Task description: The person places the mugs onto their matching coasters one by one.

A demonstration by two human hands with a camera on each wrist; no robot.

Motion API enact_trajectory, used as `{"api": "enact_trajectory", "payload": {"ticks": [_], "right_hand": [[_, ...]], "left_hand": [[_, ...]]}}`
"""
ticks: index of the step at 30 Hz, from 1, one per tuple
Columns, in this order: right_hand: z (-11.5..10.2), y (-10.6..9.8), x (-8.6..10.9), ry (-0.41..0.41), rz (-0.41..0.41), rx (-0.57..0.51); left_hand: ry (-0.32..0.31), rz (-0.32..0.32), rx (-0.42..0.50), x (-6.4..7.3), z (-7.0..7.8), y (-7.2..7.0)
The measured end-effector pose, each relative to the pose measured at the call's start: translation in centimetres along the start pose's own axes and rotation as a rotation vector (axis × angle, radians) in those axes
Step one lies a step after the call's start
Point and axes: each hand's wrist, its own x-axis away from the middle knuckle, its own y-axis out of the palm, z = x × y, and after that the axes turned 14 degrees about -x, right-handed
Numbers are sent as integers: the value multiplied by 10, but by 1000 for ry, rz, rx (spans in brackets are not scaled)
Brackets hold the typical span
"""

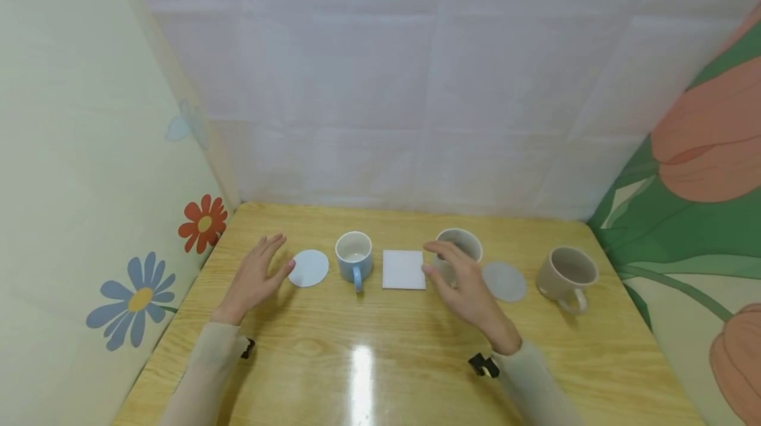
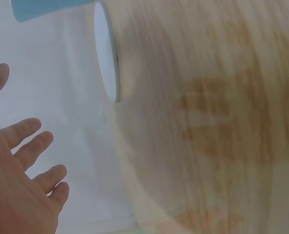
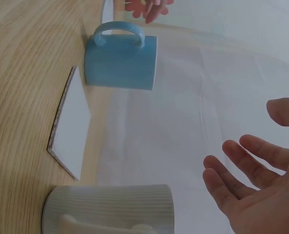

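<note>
My left hand (image 1: 256, 281) hovers with fingers spread beside a round white coaster (image 1: 310, 268) and holds nothing. A light blue mug (image 1: 354, 257) stands upright to the right of that coaster, its handle toward me. Right of the mug lies a square white coaster (image 1: 403, 269). My right hand (image 1: 466, 287) is raised in front of a ribbed whitish mug (image 1: 469, 242) and hides part of it in the head view. In the right wrist view, the fingers (image 3: 241, 168) are loosely bent and apart from the ribbed mug (image 3: 110, 207).
A round grey coaster (image 1: 505, 281) lies right of the ribbed mug. Farther right stands a beige mug (image 1: 567, 276), handle toward me. The wooden table (image 1: 309, 360) meets a white cloth (image 1: 368, 82) at the back and flower-printed cloths at both sides.
</note>
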Motion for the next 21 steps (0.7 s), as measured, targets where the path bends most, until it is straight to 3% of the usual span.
{"api": "enact_trajectory", "payload": {"ticks": [21], "right_hand": [[9, 25, -3, 8, -35, -50]], "left_hand": [[-6, -43, -20, 9, 1, 10]]}}
